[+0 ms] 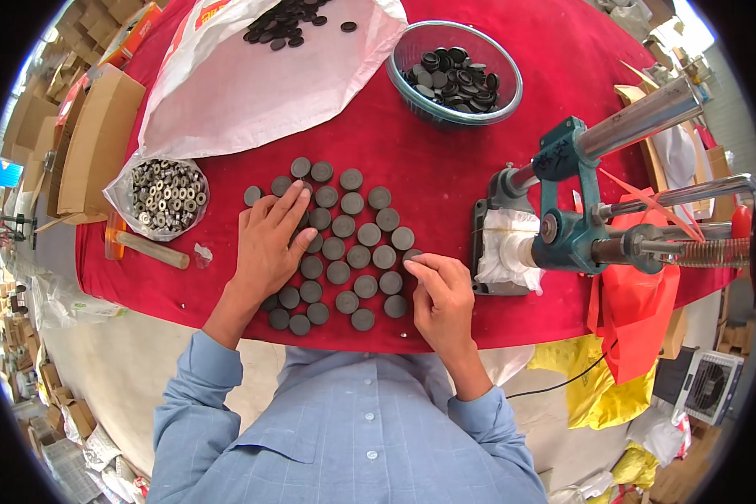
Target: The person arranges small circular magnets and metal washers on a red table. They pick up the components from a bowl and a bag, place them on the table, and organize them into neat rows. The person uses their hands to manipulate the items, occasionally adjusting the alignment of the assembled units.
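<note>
Several dark grey round discs point(358, 256) lie flat in loose rows on the red tablecloth point(428, 185). My left hand point(266, 239) rests over the left side of this group, fingers stretched out, the tips on discs near its upper left. Part of the group is hidden beneath that hand. At the right edge, my right hand point(442, 298) has its thumb and forefinger closed at a single disc point(412, 255), which the fingertips partly cover.
A teal hand press point(563, 218) stands at the right. Behind are a clear bowl point(412, 102) of black caps and a white sack point(252, 109) with loose black pieces. A bag of metal rings point(170, 197), a wooden-coloured handle point(155, 249) and a cardboard box point(101, 143) are at left.
</note>
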A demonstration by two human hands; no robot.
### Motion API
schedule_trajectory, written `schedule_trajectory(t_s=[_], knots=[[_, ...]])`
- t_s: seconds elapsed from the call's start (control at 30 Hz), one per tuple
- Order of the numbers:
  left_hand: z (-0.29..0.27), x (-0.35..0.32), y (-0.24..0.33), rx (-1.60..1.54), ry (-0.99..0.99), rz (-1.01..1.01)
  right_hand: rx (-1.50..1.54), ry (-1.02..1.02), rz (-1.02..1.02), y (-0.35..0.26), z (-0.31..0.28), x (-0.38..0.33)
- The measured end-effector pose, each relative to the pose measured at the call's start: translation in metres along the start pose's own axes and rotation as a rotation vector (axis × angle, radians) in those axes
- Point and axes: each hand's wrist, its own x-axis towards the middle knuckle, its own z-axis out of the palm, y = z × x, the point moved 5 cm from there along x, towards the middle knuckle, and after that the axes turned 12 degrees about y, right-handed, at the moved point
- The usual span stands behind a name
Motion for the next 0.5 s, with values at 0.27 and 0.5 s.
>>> schedule_trajectory(t_s=[0.27, 0.5], knots=[[0.002, -0.009, 0.005, 0.102, -0.025, -0.01, 0.049, 0.067, 0.023, 0.007, -0.003, 0.007], [0.005, -0.009, 0.012, 0.208, -0.035, 0.008, 0.083, 0.112, 0.069, 0.022, -0.001, -0.001]])
